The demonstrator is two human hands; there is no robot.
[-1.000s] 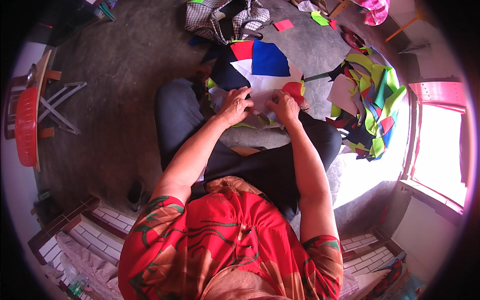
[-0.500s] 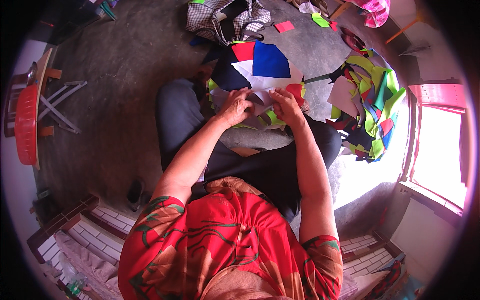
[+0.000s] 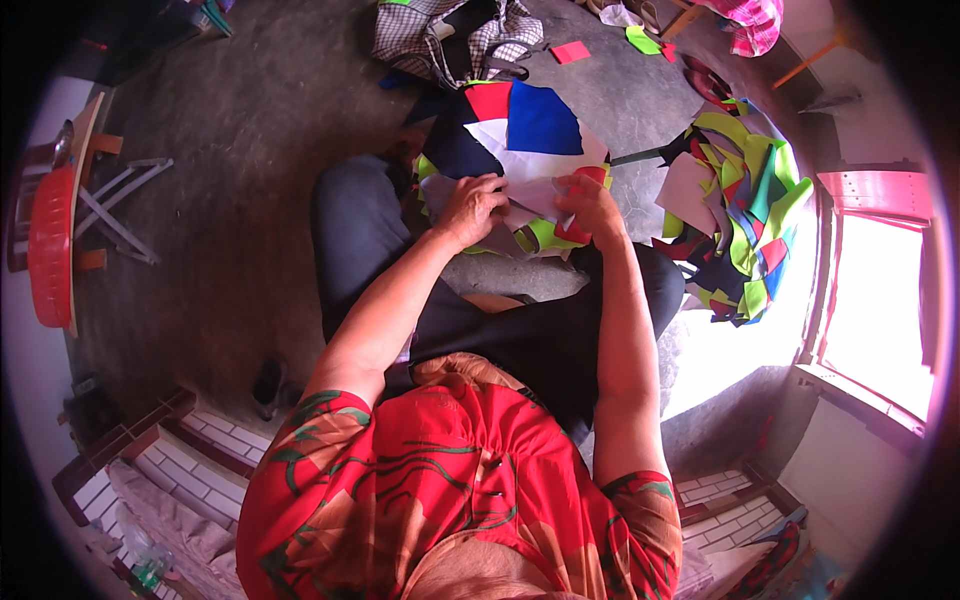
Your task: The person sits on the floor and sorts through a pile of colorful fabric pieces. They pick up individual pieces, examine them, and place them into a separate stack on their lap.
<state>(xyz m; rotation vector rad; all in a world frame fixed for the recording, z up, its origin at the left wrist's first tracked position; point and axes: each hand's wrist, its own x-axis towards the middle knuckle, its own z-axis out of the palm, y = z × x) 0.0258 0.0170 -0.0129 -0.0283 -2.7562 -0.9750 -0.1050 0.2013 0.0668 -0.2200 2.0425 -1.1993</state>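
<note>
A bundle of cut fabric pieces lies before my crossed legs, with a blue piece (image 3: 545, 120), a white piece (image 3: 515, 160), a black piece (image 3: 455, 145) and a small red piece (image 3: 488, 100) on top. At its near side is a pale grey fabric piece (image 3: 525, 195). My left hand (image 3: 474, 212) has its fingers curled over the left part of that grey piece. Bent together, the fingers of my right hand (image 3: 592, 208) hold its right edge. Red and lime-green cloth shows under the right hand. The fingertips are partly hidden.
A tall heap of multicoloured fabric scraps (image 3: 740, 210) stands at the right, near a bright opening. Beyond the bundle lies a checked bag (image 3: 455, 45), with a loose red scrap (image 3: 571, 52) beside it. At far left are a red basin (image 3: 52, 245) and a folding stand (image 3: 120, 210).
My right hand has moved slightly right and toward me. The grey piece, raised between the hands before, lies flatter. More red cloth shows below the right hand. My left hand has barely moved.
</note>
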